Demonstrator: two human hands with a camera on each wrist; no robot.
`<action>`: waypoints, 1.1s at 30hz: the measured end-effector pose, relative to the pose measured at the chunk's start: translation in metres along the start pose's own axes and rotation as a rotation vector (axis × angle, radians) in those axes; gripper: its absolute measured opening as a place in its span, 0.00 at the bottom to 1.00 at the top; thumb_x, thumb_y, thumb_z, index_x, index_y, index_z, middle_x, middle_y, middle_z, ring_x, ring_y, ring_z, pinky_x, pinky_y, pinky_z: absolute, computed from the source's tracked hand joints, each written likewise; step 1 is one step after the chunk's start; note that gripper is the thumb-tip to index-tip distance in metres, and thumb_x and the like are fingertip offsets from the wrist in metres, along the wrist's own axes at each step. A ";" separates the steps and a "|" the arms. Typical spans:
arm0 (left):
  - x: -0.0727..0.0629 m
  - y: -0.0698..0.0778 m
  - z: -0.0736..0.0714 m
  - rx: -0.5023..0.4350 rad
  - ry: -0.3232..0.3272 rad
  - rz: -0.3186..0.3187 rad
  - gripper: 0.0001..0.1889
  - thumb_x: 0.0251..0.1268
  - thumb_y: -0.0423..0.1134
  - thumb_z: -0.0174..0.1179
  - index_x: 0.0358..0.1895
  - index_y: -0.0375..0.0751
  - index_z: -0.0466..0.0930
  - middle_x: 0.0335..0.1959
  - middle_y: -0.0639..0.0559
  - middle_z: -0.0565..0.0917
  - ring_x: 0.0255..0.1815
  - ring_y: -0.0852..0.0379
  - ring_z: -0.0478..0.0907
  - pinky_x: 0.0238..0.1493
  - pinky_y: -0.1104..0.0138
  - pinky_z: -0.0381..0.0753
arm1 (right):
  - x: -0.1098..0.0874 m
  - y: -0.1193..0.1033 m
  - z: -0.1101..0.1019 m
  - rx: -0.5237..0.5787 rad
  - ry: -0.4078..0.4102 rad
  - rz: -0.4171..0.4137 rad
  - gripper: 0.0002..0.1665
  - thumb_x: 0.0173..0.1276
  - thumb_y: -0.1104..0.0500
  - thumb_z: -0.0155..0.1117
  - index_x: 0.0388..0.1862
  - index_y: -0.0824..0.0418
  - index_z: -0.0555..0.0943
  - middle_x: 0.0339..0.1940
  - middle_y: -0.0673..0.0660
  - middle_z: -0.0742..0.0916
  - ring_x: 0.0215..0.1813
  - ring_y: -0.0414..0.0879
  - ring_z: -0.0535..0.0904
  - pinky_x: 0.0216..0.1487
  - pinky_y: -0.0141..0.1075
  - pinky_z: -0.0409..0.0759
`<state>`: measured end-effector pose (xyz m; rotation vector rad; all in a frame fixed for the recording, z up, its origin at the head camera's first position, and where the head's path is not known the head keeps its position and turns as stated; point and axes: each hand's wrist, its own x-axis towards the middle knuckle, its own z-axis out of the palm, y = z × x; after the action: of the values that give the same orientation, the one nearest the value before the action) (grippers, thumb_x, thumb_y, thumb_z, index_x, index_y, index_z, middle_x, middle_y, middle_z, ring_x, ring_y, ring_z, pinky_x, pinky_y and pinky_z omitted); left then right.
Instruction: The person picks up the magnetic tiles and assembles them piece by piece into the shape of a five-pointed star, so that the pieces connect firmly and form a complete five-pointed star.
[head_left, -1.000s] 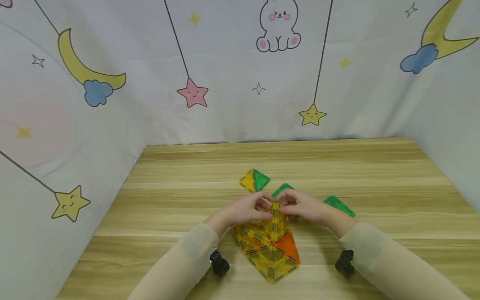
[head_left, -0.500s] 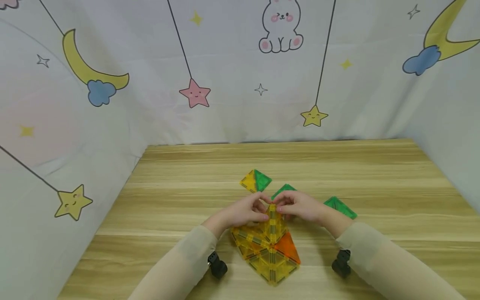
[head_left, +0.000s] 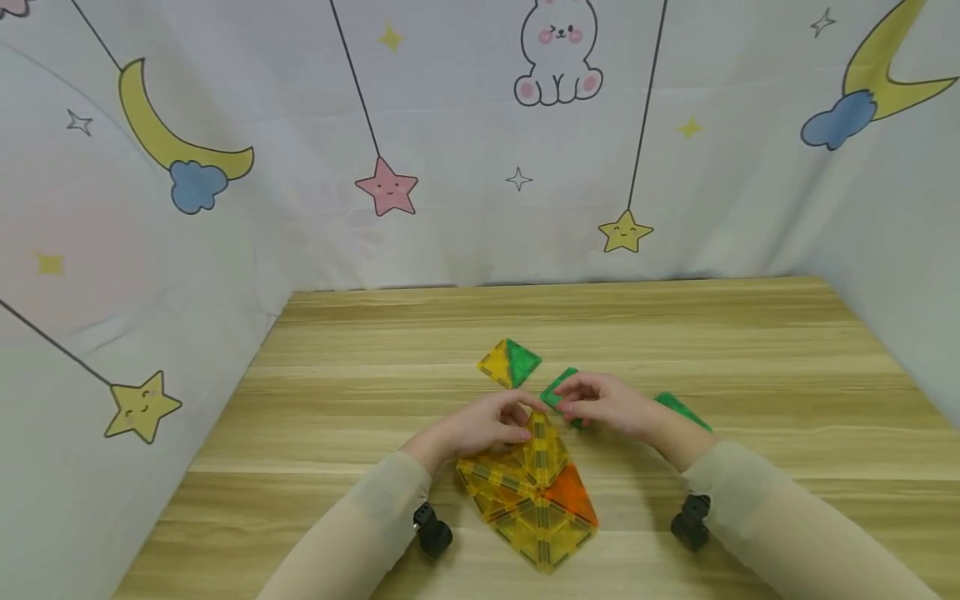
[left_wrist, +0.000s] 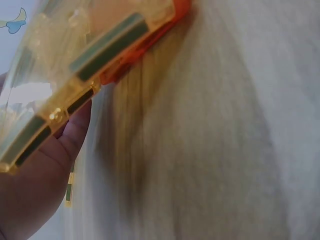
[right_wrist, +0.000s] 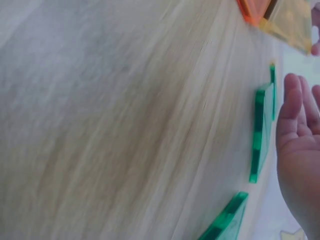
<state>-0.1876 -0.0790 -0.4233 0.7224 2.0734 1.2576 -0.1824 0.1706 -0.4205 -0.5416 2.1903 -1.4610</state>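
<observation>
The left hand (head_left: 483, 427) has its thumb and a finger bent about the raised tip of the yellow tile shape (head_left: 542, 537), pinching it there. This shape lies at the near middle of the wooden table (head_left: 360, 358), joined from see-through tiles, with one orange tile (head_left: 573, 497) on its right edge; its far part stands tilted up. The right hand (head_left: 609, 408) is well apart from the shape, its fingers relaxed and slightly spread, with nothing between them. It is beside and partly over the middle green tile (head_left: 558, 388); whether a fingertip touches that tile cannot be told. Beyond the left hand, a yellow triangle (head_left: 493, 363) and a green triangle (head_left: 523, 363) lie edge to edge as a diamond. Another green piece (head_left: 684, 412) lies past the right forearm, partly hidden by it. A printed cloth (head_left: 465, 233) hangs behind the table.
</observation>
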 end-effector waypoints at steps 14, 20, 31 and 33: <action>-0.027 -0.032 -0.023 -0.081 0.149 0.069 0.18 0.64 0.28 0.57 0.57 0.34 0.68 0.36 0.46 0.75 0.35 0.56 0.72 0.37 0.67 0.73 | -0.005 0.004 -0.008 0.006 0.015 0.006 0.25 0.70 0.57 0.57 0.59 0.71 0.70 0.47 0.63 0.82 0.45 0.52 0.79 0.41 0.44 0.77; -0.040 -0.041 -0.033 -0.103 0.194 0.038 0.17 0.63 0.28 0.57 0.54 0.32 0.68 0.33 0.48 0.74 0.32 0.56 0.70 0.33 0.68 0.71 | -0.005 0.006 -0.012 0.006 0.038 0.015 0.25 0.69 0.57 0.58 0.59 0.70 0.70 0.48 0.63 0.81 0.46 0.51 0.79 0.42 0.44 0.77; -0.065 -0.051 -0.044 -0.070 0.267 -0.031 0.15 0.64 0.31 0.59 0.51 0.33 0.70 0.34 0.48 0.73 0.33 0.55 0.71 0.37 0.66 0.74 | -0.008 0.004 -0.017 -0.018 0.038 0.008 0.25 0.70 0.57 0.57 0.59 0.71 0.70 0.49 0.64 0.81 0.47 0.52 0.79 0.41 0.45 0.77; -0.069 -0.053 -0.046 -0.066 0.271 -0.035 0.15 0.64 0.32 0.59 0.51 0.33 0.71 0.34 0.47 0.73 0.34 0.55 0.71 0.38 0.66 0.75 | -0.009 0.006 -0.018 -0.026 0.052 0.016 0.25 0.69 0.57 0.58 0.59 0.70 0.71 0.49 0.63 0.81 0.47 0.51 0.78 0.42 0.45 0.77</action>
<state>-0.1825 -0.1755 -0.4393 0.5065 2.2345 1.4643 -0.1861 0.1910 -0.4182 -0.4988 2.2507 -1.4556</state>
